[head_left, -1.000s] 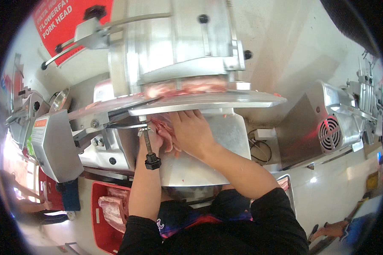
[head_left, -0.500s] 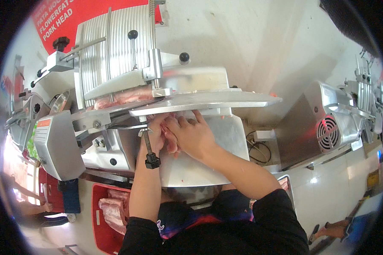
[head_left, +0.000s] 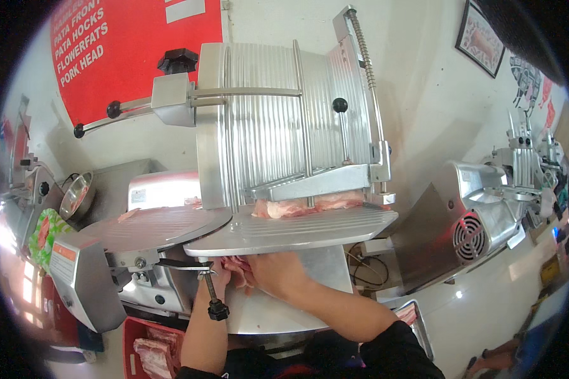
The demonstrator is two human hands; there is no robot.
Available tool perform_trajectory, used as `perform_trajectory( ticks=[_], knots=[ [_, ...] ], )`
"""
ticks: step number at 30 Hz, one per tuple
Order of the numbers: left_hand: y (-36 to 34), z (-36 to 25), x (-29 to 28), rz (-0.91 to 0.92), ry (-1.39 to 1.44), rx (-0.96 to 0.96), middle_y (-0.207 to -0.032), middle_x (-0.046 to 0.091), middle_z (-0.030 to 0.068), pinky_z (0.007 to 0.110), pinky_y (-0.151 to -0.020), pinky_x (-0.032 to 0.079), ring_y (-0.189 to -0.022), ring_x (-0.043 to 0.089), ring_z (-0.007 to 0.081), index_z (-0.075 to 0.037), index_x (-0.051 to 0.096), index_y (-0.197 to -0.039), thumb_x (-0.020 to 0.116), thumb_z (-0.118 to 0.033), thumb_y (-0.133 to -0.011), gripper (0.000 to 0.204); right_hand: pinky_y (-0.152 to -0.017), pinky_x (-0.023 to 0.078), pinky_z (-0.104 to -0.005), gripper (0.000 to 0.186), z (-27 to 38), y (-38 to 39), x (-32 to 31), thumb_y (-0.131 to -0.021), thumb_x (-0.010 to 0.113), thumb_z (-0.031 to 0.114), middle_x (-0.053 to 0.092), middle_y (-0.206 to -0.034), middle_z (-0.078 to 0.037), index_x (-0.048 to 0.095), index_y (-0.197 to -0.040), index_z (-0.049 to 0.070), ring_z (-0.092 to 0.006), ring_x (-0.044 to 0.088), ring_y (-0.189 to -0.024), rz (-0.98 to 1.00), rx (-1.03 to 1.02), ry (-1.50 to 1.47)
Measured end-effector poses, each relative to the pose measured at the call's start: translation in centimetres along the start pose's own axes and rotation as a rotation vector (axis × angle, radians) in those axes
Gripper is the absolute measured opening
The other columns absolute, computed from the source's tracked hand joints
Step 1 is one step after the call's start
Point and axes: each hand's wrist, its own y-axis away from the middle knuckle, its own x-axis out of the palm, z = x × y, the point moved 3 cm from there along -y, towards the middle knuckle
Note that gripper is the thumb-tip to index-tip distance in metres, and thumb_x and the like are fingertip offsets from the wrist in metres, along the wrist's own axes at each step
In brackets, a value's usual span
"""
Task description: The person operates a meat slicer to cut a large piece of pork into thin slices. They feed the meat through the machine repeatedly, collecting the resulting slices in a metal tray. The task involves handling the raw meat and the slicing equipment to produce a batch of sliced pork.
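Note:
Under the front edge of a slicer's sliding meat table (head_left: 291, 237), both my hands are close together with thin raw pork slices (head_left: 238, 270) gathered between them. My left hand (head_left: 220, 268) is closed at the slices' left side, partly covered by the table and a threaded rod. From the right, my right hand (head_left: 274, 270) closes on the same slices, its fingertips hidden. A metal receiving plate (head_left: 284, 314) lies below the hands. On the sliding table, a raw pork slab (head_left: 306, 205) is held under a metal pusher bar (head_left: 316, 183).
Left of the table is the slicer's round ridged plate (head_left: 152, 228), with a meat scrap on it. A red crate (head_left: 129, 347) of meat stands lower left, a tray (head_left: 423, 328) of meat lower right. Another slicer (head_left: 471, 221) stands at right; a metal bowl (head_left: 77, 194) is far left.
The sliding table has travelled right with its pork slab and pusher, uncovering the round plate at left. My view has tilted up. My hands stay together at the slices.

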Motion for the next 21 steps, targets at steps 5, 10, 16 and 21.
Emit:
perform_trajectory(
  ticks=[5,10,16,21],
  knots=[
    [-0.5,0.0,-1.6,0.038,-0.068,0.077,-0.076,0.063,0.0031,0.023,-0.037,0.043,-0.055,0.058,0.0121,-0.009,0.06,-0.104,0.053,-0.036,-0.1,0.029,-0.086,0.049,-0.0499,0.041,-0.1,-0.7,0.3,-0.088,0.065,0.041,0.065,-0.097,-0.019,0.065,-0.108,0.006,-0.0407,0.062,-0.096,-0.036,0.031,-0.125],
    [-3.7,-0.1,-3.1,0.21,-0.249,0.339,-0.08,0.063,0.0029,0.022,-0.038,0.041,-0.058,0.059,0.011,-0.009,0.06,-0.106,0.053,-0.033,-0.1,0.026,-0.08,0.051,-0.0488,0.036,-0.2,-0.4,0.9,-0.084,0.07,0.039,0.066,-0.1,-0.017,0.067,-0.104,0.009,-0.0407,0.063,-0.095,-0.017,0.034,-0.139],
    [-2.8,-0.8,-1.4,0.287,-0.29,0.264,-0.088,0.064,0.0042,0.026,-0.049,0.047,-0.066,0.061,0.0133,-0.008,0.06,-0.11,0.054,-0.028,-0.1,0.024,-0.095,0.048,-0.0467,0.045,-0.4,-0.2,0.9,-0.086,0.063,0.032,0.067,-0.111,-0.021,0.061,-0.121,0.004,-0.0369,0.067,-0.103,0.105,-0.009,0.118],
    [-1.2,-0.7,-0.2,0.255,-0.309,0.102,-0.099,0.065,0.0081,0.035,-0.069,0.057,-0.082,0.066,0.0213,-0.005,0.058,-0.115,0.061,-0.016,-0.094,0.023,-0.096,0.048,-0.0451,0.061,-0.5,0.6,-0.1,-0.081,0.068,0.037,0.067,-0.109,-0.018,0.053,-0.129,0.003,-0.0346,0.07,-0.096,0.106,-0.041,0.068]
  ],
)
